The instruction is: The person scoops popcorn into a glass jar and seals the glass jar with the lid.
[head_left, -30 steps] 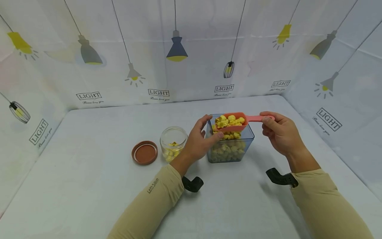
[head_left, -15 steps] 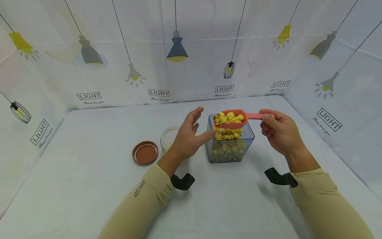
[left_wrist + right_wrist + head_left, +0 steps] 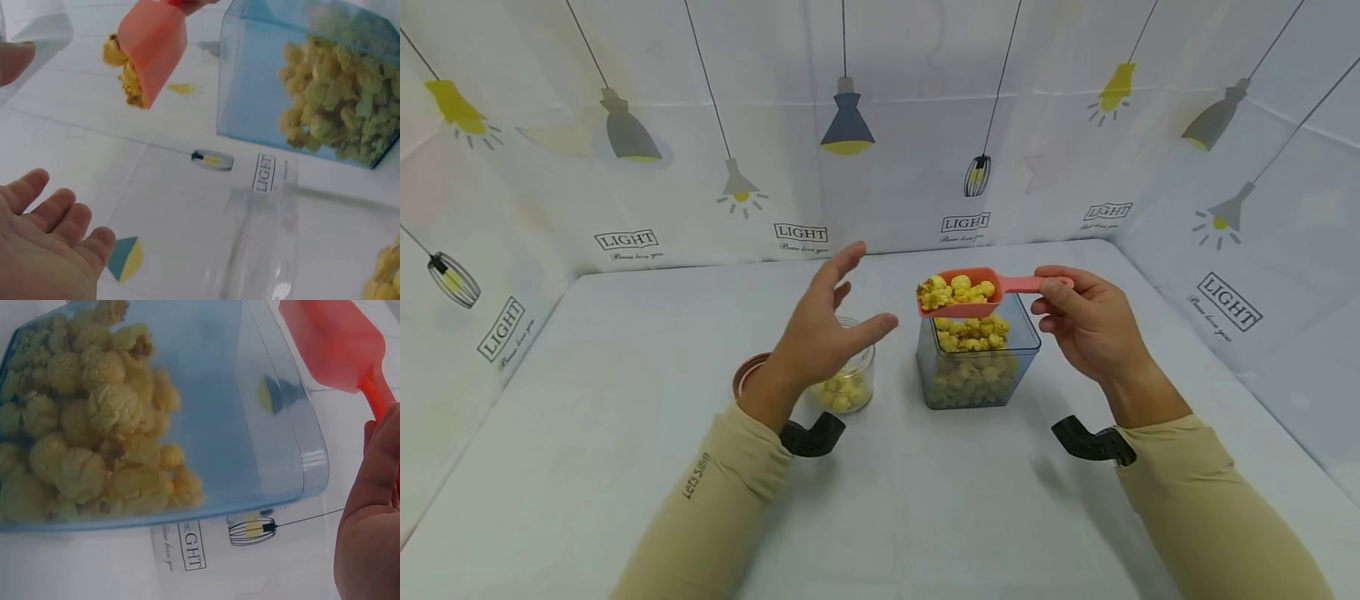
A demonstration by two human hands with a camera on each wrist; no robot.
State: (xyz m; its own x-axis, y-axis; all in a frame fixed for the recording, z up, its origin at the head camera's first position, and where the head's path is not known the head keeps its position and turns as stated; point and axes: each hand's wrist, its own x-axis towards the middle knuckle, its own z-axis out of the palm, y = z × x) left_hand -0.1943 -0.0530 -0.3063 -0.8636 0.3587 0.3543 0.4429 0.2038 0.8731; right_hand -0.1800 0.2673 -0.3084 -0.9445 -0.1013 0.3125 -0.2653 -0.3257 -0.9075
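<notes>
My right hand (image 3: 1093, 325) pinches the handle of a coral-red scoop (image 3: 958, 310) heaped with popcorn (image 3: 961, 289). The scoop hangs level above the left back part of a clear bluish bin (image 3: 973, 379), which holds more popcorn. Fingers spread and thumb apart, my left hand (image 3: 820, 333) is in the air over a round glass jar (image 3: 865, 379) and holds nothing. Some popcorn lies in the bottom of that jar; the hand hides part of its mouth. In the left wrist view the scoop (image 3: 153, 47) is apart from the bin (image 3: 253, 94).
A brown round lid (image 3: 747, 367) lies on the white-covered table (image 3: 625, 375) left of the jar, mostly hidden by my left wrist. Behind the table hangs a white backdrop (image 3: 910, 125) printed with lamps.
My left hand has left the bin's edge and moved left over the jar. The right hand has carried the loaded scoop slightly left and up.
</notes>
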